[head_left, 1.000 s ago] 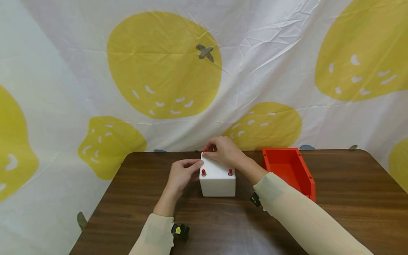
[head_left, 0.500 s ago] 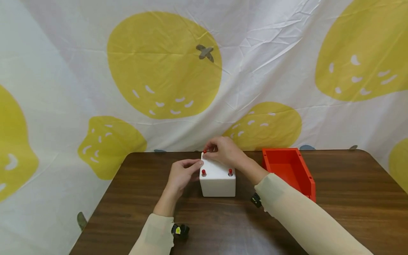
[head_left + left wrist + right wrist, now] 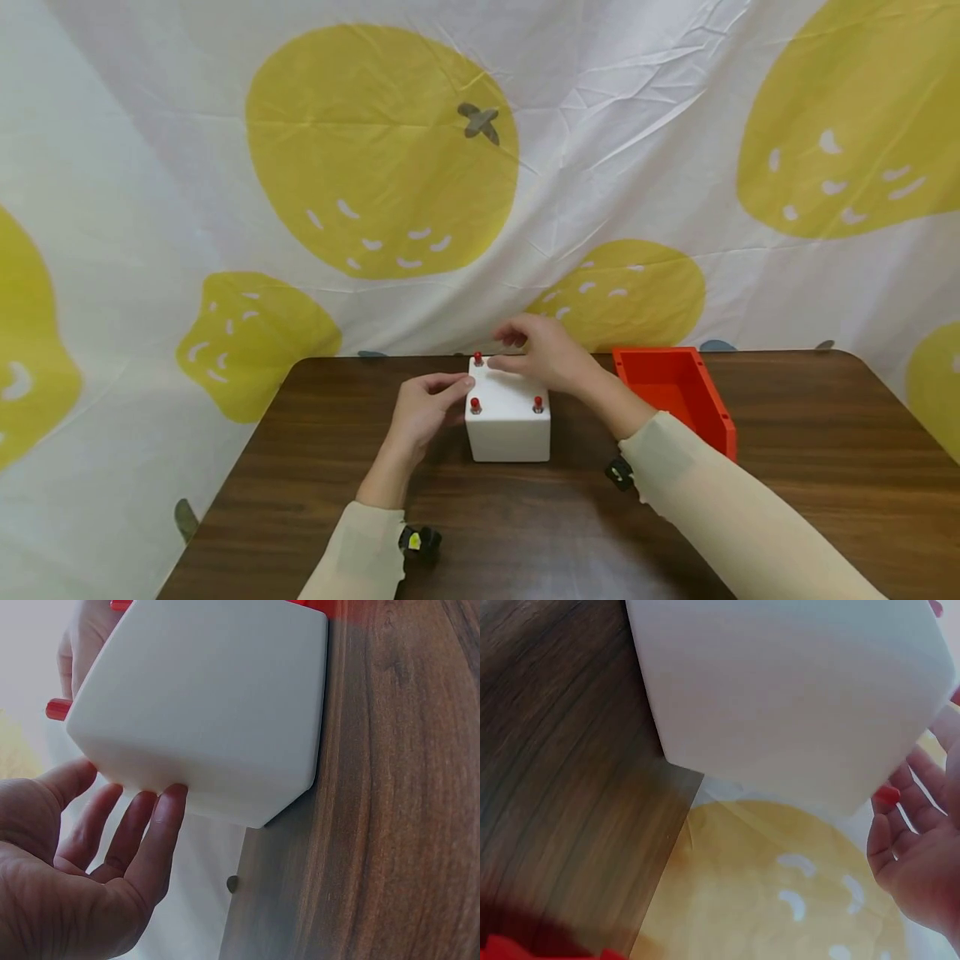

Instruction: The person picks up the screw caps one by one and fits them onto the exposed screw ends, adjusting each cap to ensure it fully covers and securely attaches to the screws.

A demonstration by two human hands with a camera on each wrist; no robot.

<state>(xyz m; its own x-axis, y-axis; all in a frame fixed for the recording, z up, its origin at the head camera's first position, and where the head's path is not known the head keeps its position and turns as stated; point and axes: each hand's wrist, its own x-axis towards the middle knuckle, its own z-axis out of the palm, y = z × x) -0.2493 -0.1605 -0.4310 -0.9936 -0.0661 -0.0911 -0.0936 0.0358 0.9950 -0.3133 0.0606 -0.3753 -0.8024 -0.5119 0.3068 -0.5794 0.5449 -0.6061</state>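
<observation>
A white box (image 3: 508, 437) stands on the table with red-tipped toggle switches on top. One is at the back-left corner (image 3: 477, 358), one at the front left (image 3: 476, 405) and one at the front right (image 3: 537, 404). My left hand (image 3: 420, 410) holds the box's left side, thumb at the top edge and fingertips on a side face (image 3: 225, 675). Over the back of the top, my right hand (image 3: 551, 354) hovers, thumb and fingers apart, just right of the back-left switch. It hides the back-right corner; in the right wrist view a red tip (image 3: 886, 795) shows by its fingers.
A red open bin (image 3: 712, 392) stands on the brown wooden table (image 3: 570, 533), right of the box and partly behind the right forearm. A fruit-patterned cloth (image 3: 390, 317) hangs along the table's back edge.
My right hand has let go of the back-left switch and drawn a little to the right, its fingers spreading. The left hand keeps its place on the box. The view has shifted slightly.
</observation>
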